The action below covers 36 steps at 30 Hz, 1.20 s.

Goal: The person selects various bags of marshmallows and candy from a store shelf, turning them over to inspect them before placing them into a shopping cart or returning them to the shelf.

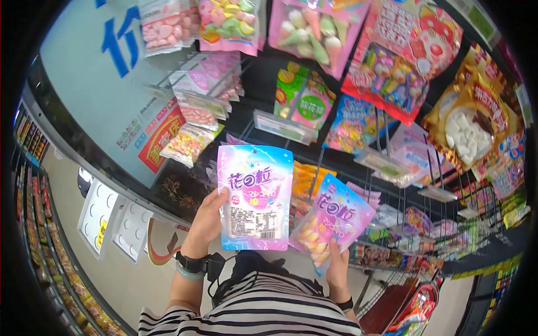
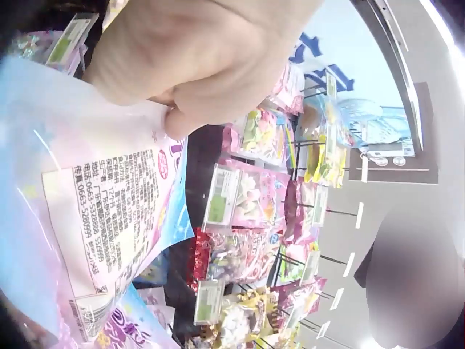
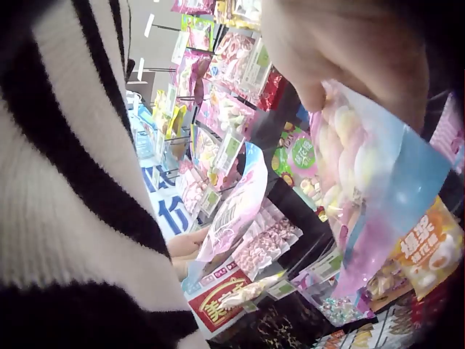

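Observation:
My left hand (image 1: 206,219) pinches the left edge of a pink-and-blue marshmallow bag (image 1: 255,196), held upright with its printed label and barcode facing me. In the left wrist view that label fills much of the lower left, under the fingers of the hand (image 2: 196,58). Lower to the right, my right hand (image 1: 338,270) grips a matching marshmallow bag (image 1: 333,218) by its bottom edge, tilted. Twisted pastel marshmallows (image 3: 345,149) show through its clear window in the right wrist view. The two bags hang side by side in front of the rack.
Candy bags hang on hooks ahead, among them a red bag (image 1: 400,59) and a gold bag (image 1: 471,126). Price tags (image 1: 283,127) stick out below them. A light blue sign panel (image 1: 95,67) stands left. At lower right is a red shopping cart (image 1: 392,308).

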Available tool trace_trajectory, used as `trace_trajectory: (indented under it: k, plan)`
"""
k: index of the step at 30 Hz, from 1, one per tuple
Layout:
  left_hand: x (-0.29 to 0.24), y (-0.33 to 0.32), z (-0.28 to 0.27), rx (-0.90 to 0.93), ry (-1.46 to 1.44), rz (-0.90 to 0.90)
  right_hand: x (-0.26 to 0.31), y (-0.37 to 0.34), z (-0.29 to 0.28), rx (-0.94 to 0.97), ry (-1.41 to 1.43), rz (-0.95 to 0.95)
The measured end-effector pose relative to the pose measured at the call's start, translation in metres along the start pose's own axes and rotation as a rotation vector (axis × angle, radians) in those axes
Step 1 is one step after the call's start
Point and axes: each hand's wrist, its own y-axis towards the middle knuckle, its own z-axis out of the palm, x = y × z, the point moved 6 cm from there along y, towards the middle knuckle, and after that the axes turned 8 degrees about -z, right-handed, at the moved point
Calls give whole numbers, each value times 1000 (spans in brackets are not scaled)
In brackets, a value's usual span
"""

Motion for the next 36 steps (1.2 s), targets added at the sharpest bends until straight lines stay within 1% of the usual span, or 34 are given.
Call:
trace_trajectory:
  k: [2, 4, 5, 10, 13, 18, 27, 29, 36]
  plan:
    - [13, 0, 8, 42, -4, -69, 0, -5, -4, -49, 4, -15]
    - [20, -3, 24, 103, -27, -119, 1, -9, -3, -37, 17, -24]
    - [24, -4, 30, 113, -18, -138, -2, -11, -5, 1, 25, -16]
    - [35, -7, 45, 160, 49, -152, -1, -22, -11, -11, 57, 6]
    - [32, -14, 58, 181, 77, -153, -3, -27, -15, -31, 70, 2]
    - [31, -18, 62, 215, 104, -154, -3, -29, -18, -55, 84, -14]
    - [27, -23, 64, 218, 88, -136, -4, -28, -15, -8, 64, -21]
    - [27, -23, 64, 218, 77, -141, -6, -26, -15, 23, 63, -55]
    - [29, -25, 61, 205, 42, -152, -9, -25, -14, 40, 55, -21]
